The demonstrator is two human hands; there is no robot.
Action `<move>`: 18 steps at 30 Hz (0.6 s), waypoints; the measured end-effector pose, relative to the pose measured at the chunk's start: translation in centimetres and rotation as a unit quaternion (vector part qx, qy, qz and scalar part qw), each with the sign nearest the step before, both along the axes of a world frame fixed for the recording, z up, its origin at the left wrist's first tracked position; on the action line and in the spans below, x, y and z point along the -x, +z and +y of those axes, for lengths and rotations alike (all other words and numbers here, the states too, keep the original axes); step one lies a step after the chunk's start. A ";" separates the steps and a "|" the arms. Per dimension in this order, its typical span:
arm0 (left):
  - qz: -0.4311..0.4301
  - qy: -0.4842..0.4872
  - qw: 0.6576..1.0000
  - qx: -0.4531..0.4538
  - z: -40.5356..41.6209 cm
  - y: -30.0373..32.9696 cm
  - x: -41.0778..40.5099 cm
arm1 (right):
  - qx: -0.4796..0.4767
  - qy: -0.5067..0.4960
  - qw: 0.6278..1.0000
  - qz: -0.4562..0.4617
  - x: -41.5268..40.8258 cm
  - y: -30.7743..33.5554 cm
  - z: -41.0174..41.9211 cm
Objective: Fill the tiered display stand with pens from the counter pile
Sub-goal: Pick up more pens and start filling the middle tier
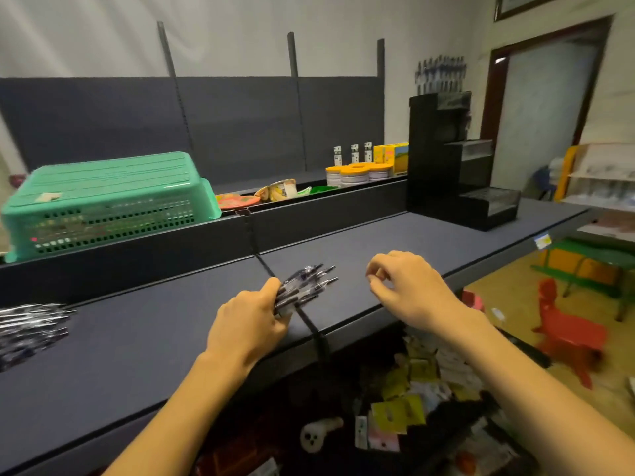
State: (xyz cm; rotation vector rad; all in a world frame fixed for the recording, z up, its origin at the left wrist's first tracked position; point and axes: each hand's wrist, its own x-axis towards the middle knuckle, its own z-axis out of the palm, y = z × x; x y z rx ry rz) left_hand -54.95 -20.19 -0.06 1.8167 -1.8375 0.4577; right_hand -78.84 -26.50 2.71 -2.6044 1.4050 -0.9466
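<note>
- Counter (395, 249): dark grey, long, split by a black seam.
- Pen pile (29, 326): on the counter's far left end.
- Display stand (457, 166): black, tiered, on the counter's far right end, well apart from the pile.
- Basket (106, 204): green, upturned, on the ledge behind the counter.

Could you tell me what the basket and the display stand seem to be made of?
Basket: likely moulded plastic, matte green, judging by its slotted, perforated walls. Display stand: probably black plastic or acrylic with clear glossy tier fronts that catch light; blur leaves it open.
</note>
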 end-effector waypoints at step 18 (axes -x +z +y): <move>-0.072 -0.075 0.989 0.103 -24.4 2.9 19.4 | -0.049 0.068 0.990 -0.112 17.2 2.4 -20.0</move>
